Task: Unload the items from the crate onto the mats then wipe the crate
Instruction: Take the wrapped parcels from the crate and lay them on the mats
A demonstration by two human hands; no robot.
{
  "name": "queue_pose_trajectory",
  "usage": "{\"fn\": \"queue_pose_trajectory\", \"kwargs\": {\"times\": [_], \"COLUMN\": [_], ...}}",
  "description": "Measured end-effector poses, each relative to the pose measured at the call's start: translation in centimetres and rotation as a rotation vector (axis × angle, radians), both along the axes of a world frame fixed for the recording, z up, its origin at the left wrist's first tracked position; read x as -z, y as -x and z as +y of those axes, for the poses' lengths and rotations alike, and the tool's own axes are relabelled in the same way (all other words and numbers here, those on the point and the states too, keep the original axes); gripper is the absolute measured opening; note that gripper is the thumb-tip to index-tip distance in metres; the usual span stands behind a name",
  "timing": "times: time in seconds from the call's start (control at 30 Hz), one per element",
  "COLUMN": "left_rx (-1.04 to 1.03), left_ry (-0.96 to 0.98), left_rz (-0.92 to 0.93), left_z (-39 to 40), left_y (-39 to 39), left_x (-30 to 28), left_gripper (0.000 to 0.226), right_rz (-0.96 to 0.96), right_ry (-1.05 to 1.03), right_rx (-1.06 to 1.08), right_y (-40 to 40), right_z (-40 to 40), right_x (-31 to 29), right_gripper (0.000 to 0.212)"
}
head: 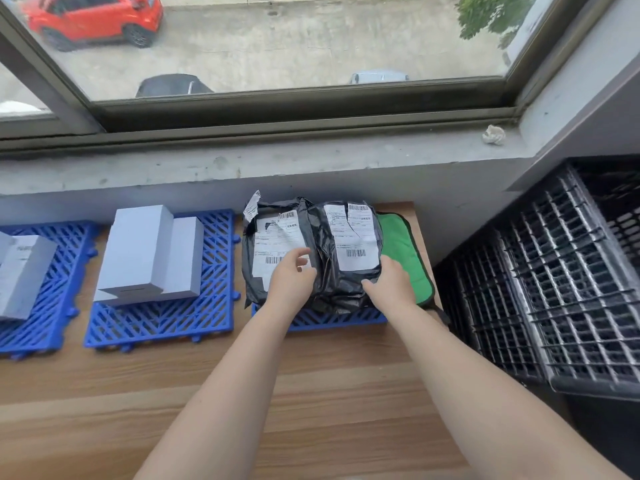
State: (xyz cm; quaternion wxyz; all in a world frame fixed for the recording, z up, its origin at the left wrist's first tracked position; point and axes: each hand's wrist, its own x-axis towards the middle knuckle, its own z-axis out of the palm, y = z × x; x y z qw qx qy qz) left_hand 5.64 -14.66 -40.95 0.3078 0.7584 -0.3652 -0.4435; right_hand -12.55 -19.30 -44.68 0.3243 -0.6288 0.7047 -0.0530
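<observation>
Head view: two black plastic mailer parcels [313, 252] with white labels are being steadied on the right-hand blue lattice mat [332, 318], their long axes running away from the person. The left hand [292, 277], fingers relaxed, is being rested on the left parcel. The right hand [389, 284], fingers mostly hidden, is being pressed against the right parcel's near corner; grip cannot be told. Right of that mat, the black slatted plastic crate [554, 282] is lying nearer the right hand, the green wiping cloth [403, 251] between.

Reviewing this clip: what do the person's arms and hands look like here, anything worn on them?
Two bare forearms reach in from the bottom of the head view. No sleeves show within the frame. The left hand and right hand wear no gloves, and no watch, bracelet or ring is visible. No markings show on either arm.
</observation>
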Motion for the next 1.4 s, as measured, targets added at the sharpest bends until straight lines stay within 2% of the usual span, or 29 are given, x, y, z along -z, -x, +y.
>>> {"fn": "queue_pose_trajectory", "kwargs": {"times": [0.17,0.3,0.4,0.5,0.87,1.4], "left_rx": [0.167,0.373,0.515,0.628,0.834,0.955], "left_ry": [0.032,0.076,0.112,0.139,0.224,0.331], "left_rz": [-0.147,-0.389,-0.586,-0.7,-0.862,-0.891], "left_z": [-0.1,-0.7,-1.0,-0.8,1.1,12.9], "left_y": [-0.2,1.7,4.1,6.7,18.5,46.9], "left_x": [-0.1,-0.2,-0.4,-0.4,-3.1,-6.5], "left_gripper": [0.045,0.045,0.045,0.046,0.045,0.057], "right_rz": [0.05,0.112,0.194,0.286,0.379,0.465], "right_ry": [0.101,0.129,0.171,0.186,0.306,0.241], "right_rx": [-0.147,-0.302,-0.354,-0.366,-0.281,-0.118], "right_y": [0.4,1.3,2.9,5.3,17.0,44.4], "right_z": [0.3,1.1,1.8,2.7,7.0,21.3], "right_x": [-2.0,-3.1,-3.7,-4.2,-7.8,-10.3], "right_gripper": [0.069,0.068,0.068,0.068,0.06,0.055]}}
